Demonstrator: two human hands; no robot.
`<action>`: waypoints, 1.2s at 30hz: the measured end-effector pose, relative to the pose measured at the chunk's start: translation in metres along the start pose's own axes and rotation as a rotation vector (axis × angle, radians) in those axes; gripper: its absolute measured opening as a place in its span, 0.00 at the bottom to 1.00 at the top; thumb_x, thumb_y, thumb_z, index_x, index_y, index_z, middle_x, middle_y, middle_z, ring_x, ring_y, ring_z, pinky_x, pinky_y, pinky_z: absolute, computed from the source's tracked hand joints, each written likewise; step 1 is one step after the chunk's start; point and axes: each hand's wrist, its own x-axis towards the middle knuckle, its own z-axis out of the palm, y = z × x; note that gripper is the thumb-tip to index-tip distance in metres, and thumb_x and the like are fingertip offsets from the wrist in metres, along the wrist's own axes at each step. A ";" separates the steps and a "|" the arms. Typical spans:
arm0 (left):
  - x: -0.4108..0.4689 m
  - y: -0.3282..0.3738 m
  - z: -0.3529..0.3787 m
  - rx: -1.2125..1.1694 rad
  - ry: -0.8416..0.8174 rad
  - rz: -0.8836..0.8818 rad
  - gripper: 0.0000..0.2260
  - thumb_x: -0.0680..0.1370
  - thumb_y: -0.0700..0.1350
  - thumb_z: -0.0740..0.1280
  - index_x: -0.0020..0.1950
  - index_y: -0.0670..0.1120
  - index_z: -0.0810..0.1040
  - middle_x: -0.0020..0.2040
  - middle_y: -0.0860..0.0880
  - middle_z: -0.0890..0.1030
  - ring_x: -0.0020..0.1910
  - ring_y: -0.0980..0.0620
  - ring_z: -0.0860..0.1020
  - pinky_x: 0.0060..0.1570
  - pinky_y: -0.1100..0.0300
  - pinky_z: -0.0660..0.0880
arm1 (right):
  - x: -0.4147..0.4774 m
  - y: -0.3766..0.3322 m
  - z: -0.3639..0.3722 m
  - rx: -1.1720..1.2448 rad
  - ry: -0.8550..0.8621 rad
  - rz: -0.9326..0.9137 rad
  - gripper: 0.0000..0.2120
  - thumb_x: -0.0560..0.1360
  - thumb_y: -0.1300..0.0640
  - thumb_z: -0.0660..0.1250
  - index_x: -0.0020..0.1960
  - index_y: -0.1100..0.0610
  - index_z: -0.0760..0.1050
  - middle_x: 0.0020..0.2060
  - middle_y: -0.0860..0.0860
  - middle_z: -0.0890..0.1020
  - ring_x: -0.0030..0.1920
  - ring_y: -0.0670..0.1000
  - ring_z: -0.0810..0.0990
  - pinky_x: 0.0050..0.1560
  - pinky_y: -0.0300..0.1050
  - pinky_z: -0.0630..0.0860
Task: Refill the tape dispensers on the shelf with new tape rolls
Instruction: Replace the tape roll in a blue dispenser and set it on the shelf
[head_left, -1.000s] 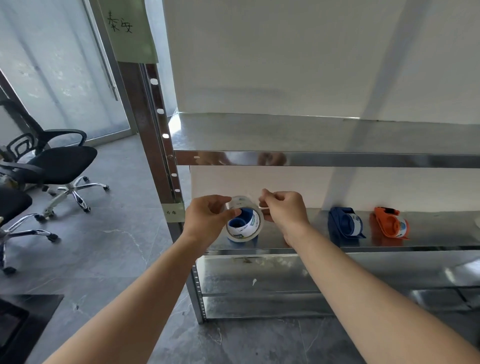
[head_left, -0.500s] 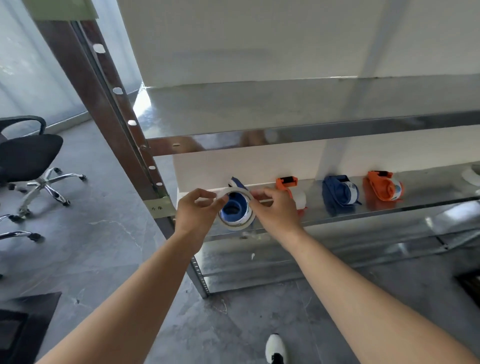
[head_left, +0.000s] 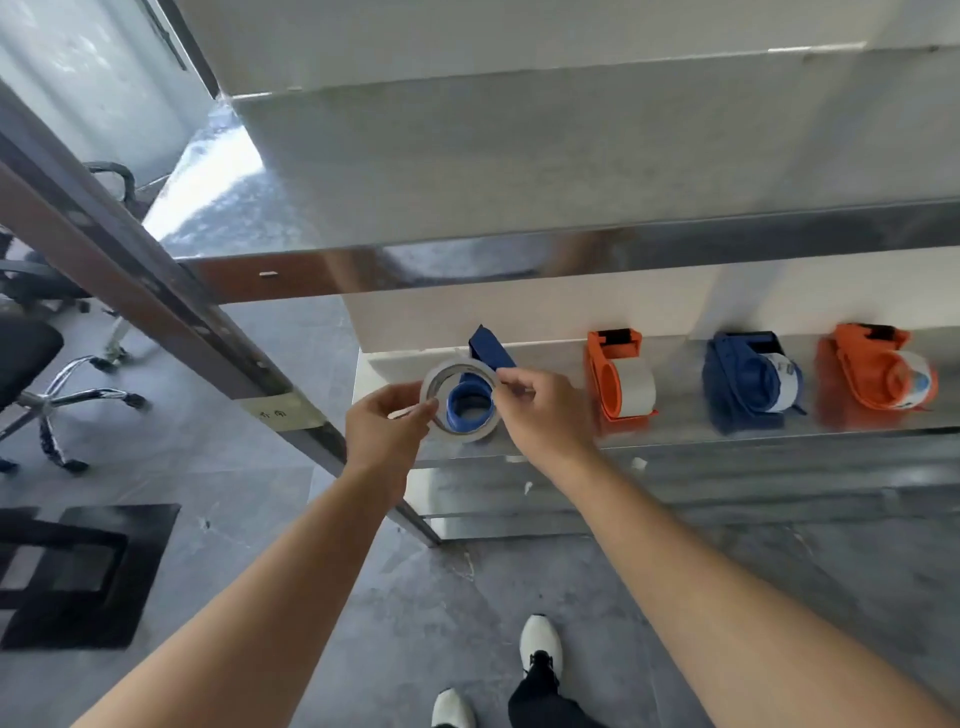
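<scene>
- Grip first: the left hand (head_left: 387, 426) pinches the left rim of the tape roll (head_left: 440, 372), thumb and fingers curled on its edge.
- The right hand (head_left: 540, 410) is curled too, pinching the roll's right rim. I cannot tell whether it also holds a loose tape end.
- The roll rings the hub of the blue dispenser (head_left: 489, 349), off-centre, at the left end of the lower shelf (head_left: 727, 440).
- Farther right stand an orange dispenser (head_left: 618, 382), a second blue dispenser (head_left: 748, 382) and a far orange dispenser (head_left: 878, 369), each carrying a roll.
- Likely trouble: pressed on crooked, the roll could bind on the hub. A hard push could also slide the dispenser along the slick metal, and it stands near the front edge.
- Against half a second ago, the view has tipped down and closed in. Both shoes (head_left: 540, 642) now show, and both hands remain on the roll at the same dispenser.
</scene>
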 end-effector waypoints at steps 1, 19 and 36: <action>0.004 -0.002 0.002 0.000 0.019 -0.002 0.08 0.76 0.41 0.79 0.55 0.47 0.87 0.50 0.49 0.88 0.49 0.48 0.84 0.51 0.58 0.80 | 0.004 0.003 0.002 0.005 -0.012 0.000 0.10 0.80 0.56 0.67 0.58 0.55 0.85 0.48 0.46 0.86 0.46 0.43 0.82 0.47 0.34 0.79; 0.050 -0.025 0.016 -0.069 -0.092 -0.103 0.10 0.80 0.37 0.73 0.58 0.49 0.87 0.53 0.51 0.88 0.58 0.48 0.85 0.63 0.52 0.80 | 0.029 0.016 0.038 -0.033 -0.004 0.132 0.11 0.77 0.56 0.67 0.59 0.54 0.81 0.49 0.49 0.87 0.50 0.49 0.84 0.54 0.47 0.82; 0.078 -0.043 0.027 0.009 -0.183 -0.134 0.11 0.81 0.36 0.72 0.60 0.48 0.87 0.54 0.50 0.89 0.57 0.48 0.85 0.62 0.51 0.81 | 0.033 0.025 0.049 -0.089 -0.043 0.215 0.24 0.80 0.54 0.66 0.76 0.52 0.69 0.60 0.48 0.80 0.51 0.45 0.74 0.52 0.34 0.69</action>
